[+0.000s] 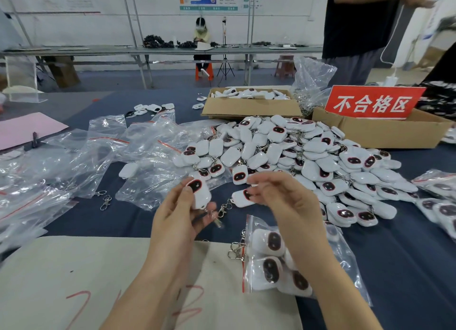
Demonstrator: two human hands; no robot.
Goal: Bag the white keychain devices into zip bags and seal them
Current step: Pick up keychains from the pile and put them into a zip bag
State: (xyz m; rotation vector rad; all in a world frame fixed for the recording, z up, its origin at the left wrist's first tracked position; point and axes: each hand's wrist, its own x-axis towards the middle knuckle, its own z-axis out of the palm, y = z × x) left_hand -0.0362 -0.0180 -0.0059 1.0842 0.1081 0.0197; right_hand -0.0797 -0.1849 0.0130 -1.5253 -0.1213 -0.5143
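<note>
The left hand [177, 216] grips a white keychain device [201, 194]. The right hand [283, 199] hovers beside it, fingers loosely curled and empty, above a filled zip bag [271, 260].

Two cardboard boxes [249, 108] stand on the table [394, 268], one bearing a single red sign [372, 102]. The heap of white keychain devices [308, 157] is too large to count. One device [201, 194] sits in the left hand [177, 221]. One filled zip bag [276, 263] shows at least three devices. The empty zip bags [103, 154] overlap beyond counting. Two loose clasps [106, 202] lie nearby.
</note>
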